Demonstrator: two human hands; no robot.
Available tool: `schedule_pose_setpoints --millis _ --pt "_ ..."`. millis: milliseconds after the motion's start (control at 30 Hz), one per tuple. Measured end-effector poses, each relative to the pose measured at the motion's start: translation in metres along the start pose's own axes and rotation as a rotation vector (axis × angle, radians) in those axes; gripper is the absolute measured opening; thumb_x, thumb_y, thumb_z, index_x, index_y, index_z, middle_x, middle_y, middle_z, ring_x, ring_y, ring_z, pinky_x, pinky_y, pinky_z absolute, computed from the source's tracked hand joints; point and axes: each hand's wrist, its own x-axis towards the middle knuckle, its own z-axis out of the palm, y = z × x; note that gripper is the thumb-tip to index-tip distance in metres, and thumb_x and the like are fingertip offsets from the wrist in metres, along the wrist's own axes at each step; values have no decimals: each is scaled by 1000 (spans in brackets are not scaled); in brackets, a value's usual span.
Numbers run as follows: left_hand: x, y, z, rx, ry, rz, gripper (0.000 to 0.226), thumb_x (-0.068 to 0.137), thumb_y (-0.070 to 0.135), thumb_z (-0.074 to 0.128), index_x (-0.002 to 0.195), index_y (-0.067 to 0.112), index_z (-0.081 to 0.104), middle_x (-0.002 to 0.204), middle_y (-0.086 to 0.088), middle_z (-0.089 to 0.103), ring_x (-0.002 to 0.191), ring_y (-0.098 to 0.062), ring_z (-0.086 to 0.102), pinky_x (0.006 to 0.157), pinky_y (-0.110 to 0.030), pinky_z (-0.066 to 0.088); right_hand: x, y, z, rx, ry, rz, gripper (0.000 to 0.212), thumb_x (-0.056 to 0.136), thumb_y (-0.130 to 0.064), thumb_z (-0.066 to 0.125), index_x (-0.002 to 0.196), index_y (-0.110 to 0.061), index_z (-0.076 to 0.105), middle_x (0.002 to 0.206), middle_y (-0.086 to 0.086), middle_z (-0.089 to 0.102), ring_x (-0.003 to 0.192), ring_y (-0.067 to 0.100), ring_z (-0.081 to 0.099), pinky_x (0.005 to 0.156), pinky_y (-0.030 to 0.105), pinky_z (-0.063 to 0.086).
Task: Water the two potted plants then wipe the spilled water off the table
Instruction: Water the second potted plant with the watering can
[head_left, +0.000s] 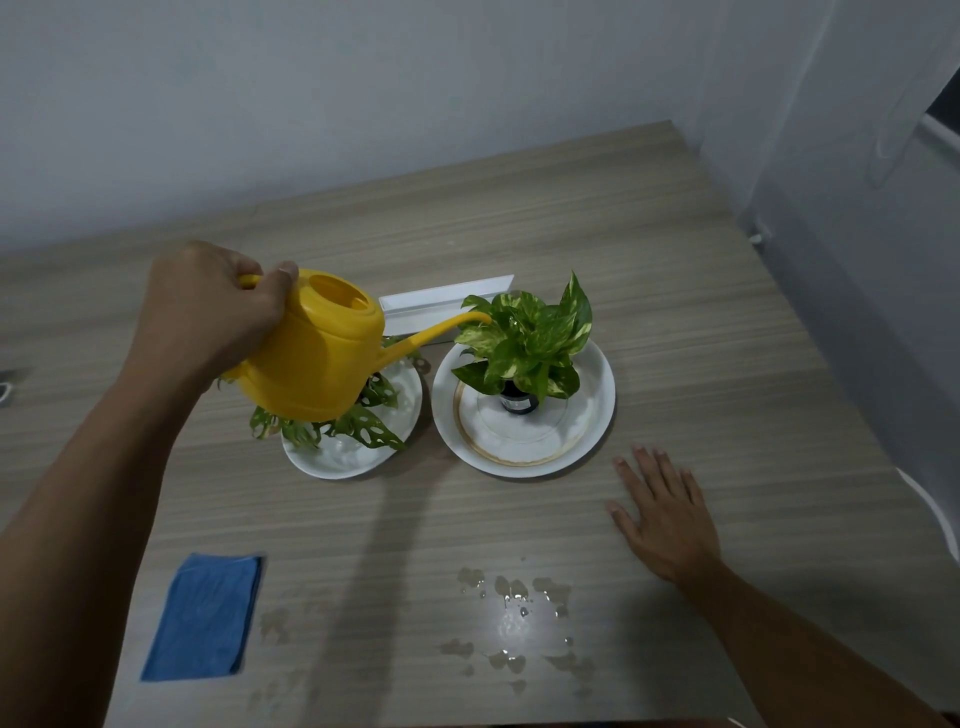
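Over right plant (524, 338): yellow can (311, 353) tilted (pot label unreadable)

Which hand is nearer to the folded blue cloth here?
Neither is close; by position on the table the right hand looks somewhat nearer, resting flat across the puddles. The left hand holds the yellow watering can up over the plants, far beyond the blue cloth.

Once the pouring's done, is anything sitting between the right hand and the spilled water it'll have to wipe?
Nothing visible. The right hand lies flat on the table, and the spilled water lies on bare wood just in front of it. The blue cloth lies off to the left, beyond the puddles.
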Motion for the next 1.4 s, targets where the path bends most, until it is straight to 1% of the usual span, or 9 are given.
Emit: schedule_pose_setpoints --millis 133,300,400,500,733,900,1067,1167,1400 --pt "2 3 -1 -4 4 -12 42 98 39 60 75 4 65 62 -8 55 56 -21 49 53 -30 32 1 0 0 -13 -2 3 69 91 -63 30 152 -31 33 162 0 26 150 24 22 118 49 18" --pt "6 6 -2 33 13 1 50 97 39 60 99 -9 72 92 -32 69 72 -30 52 64 -35 36 0 1 1 6 19 -7 69 90 -62 33 150 -29 37 160 2 31 148 26 26 116 50 19" --pt "7 8 -2 37 1 11 51 97 40 60 109 -8 73 107 -31 71 85 -40 62 71 -39 43 0 1 1 1 23 -7 69 90 -62 32 151 -29 37 161 2 30 148 26 25 117 50 19" --pt "10 8 -5 37 -9 18 51 97 40 60 110 -8 73 109 -31 71 93 -45 65 74 -40 46 0 1 1 -6 23 -7 69 90 -63 31 151 -29 36 161 1 29 149 25 24 117 49 18" --pt "13 18 -10 66 -8 67 50 98 38 59 107 -9 73 101 -31 71 77 -31 54 70 -39 43 0 0 -1 -13 31 -9 70 90 -62 31 151 -29 36 161 2 29 149 25 24 118 49 20" --pt "17 25 -15 113 -24 105 49 99 38 56 93 -7 74 69 -16 58 57 -21 48 63 -37 40 0 1 0 -13 31 -13 69 90 -62 32 151 -28 37 160 2 32 149 25 25 117 50 21" --pt "19 33 -14 130 -35 136 48 100 38 56 91 -6 72 73 -15 58 63 -30 52 61 -35 39 0 2 3 -7 29 -15 68 90 -61 36 150 -29 38 160 2 32 148 25 25 116 49 20" --pt "20 35 -13 149 -36 152 45 100 37 56 74 0 62 60 -13 53 56 -25 46 60 -34 36 1 2 3 -19 20 -13 68 90 -61 35 150 -30 36 160 1 31 148 24 25 117 48 18" --pt "21 35 -10 156 -25 191 40 99 37 56 74 5 62 59 -14 55 54 -22 47 53 -27 37 0 2 2 -18 8 -7 68 91 -61 35 151 -29 35 161 1 30 149 24 23 117 50 22"
